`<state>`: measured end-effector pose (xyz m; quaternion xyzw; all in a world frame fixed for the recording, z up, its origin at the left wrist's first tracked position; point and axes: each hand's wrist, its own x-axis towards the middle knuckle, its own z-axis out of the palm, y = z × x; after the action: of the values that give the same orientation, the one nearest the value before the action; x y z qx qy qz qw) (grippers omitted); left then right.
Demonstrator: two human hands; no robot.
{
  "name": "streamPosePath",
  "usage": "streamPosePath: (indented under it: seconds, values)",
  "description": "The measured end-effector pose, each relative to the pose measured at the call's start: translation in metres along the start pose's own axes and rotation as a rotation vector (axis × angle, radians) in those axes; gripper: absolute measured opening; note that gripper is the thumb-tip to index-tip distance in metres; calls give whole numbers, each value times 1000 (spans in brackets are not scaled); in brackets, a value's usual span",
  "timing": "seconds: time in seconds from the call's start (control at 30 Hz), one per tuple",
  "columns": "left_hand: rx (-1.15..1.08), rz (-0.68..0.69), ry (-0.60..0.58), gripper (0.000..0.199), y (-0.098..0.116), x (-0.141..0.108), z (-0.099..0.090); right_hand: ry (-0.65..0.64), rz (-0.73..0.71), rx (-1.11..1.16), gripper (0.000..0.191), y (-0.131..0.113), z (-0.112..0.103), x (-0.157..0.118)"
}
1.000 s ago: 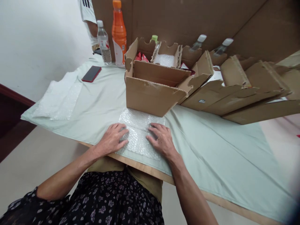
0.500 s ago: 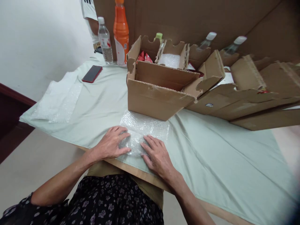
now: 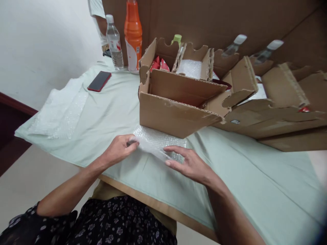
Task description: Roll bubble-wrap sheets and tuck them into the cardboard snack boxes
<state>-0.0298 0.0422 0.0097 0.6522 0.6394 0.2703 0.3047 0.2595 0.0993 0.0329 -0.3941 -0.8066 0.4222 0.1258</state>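
Note:
A piece of bubble wrap (image 3: 150, 148) is lifted off the cloth near the table's front edge, with more of it lying flat behind, up to the front of a cardboard box (image 3: 176, 117). My left hand (image 3: 120, 149) pinches its left end between thumb and fingers. At the right end, my right hand (image 3: 190, 163) has thumb and fingers apart around the edge of the sheet, and no grip shows. Inside the divided box are red packets (image 3: 159, 64) and white bubble wrap (image 3: 190, 68).
An orange bottle (image 3: 133, 37) and a clear bottle (image 3: 114, 46) stand at the back left. Nearby lie a phone (image 3: 99, 81) and more bubble wrap sheets (image 3: 57, 110). Further cardboard boxes (image 3: 276, 127) line the right side. Part of a person's arm (image 3: 101, 25) shows behind.
The near part of the bubble wrap has come up off the cloth. My left hand has closed on its end, and my right hand has moved right and turned onto its side, fingers apart.

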Motion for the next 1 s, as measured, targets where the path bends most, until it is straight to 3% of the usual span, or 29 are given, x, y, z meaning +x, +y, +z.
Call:
streamPosePath:
  seconds: [0.13,0.23,0.43,0.6,0.77,0.87,1.0]
  values:
    - [24,-85,67,20,-3,18,6,53,-8,103,64,23,-19,-9]
    - [42,-105,68,22,-8,25,8,103,-12,121,71,42,-19,-18]
    - [124,-156,60,18,-11,33,16,306,127,124,37,59,2,-13]
    - [215,-247,91,17,-8,39,23,356,329,-89,41,59,14,-6]
    - [217,-250,96,33,-10,42,24,367,371,-327,42,62,17,-6]
    - [246,-203,102,36,-15,40,26,391,336,-423,41,65,16,-9]
    - [302,-92,201,46,-20,35,27,584,106,-633,32,61,16,-13]
